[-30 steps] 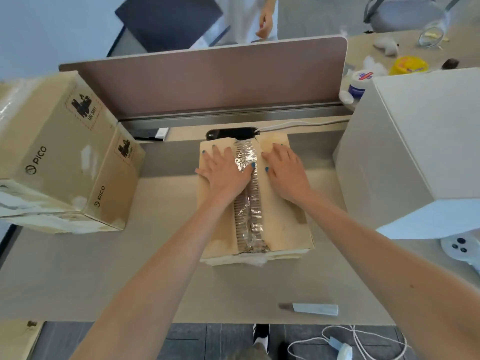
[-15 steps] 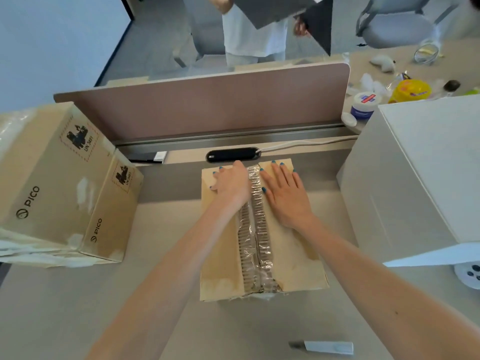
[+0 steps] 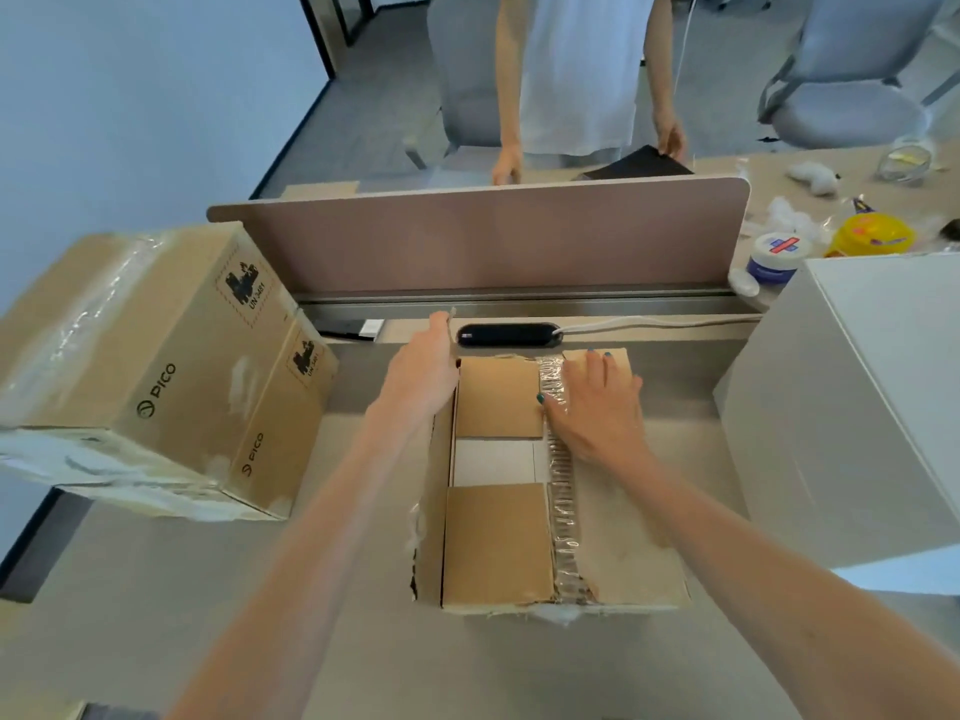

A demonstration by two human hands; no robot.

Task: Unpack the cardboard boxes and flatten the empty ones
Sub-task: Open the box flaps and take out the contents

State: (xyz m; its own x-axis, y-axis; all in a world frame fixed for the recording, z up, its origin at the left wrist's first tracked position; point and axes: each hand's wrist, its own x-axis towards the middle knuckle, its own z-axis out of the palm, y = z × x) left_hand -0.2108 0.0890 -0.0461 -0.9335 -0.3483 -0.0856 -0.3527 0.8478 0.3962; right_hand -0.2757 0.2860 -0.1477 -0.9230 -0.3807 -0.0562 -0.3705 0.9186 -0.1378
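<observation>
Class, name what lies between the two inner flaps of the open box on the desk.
In the head view, a white packed item shows in the gap between the far flap and the near flap.

Small cardboard box [image 3: 618, 553] mid-desk, left flap raised; taped PICO box [image 3: 130, 356] left.

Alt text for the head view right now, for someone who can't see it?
A person's left hand holds up the left flap of a small cardboard box on a desk while the right hand presses flat on its taped right flap. A larger PICO box sits left.
</observation>
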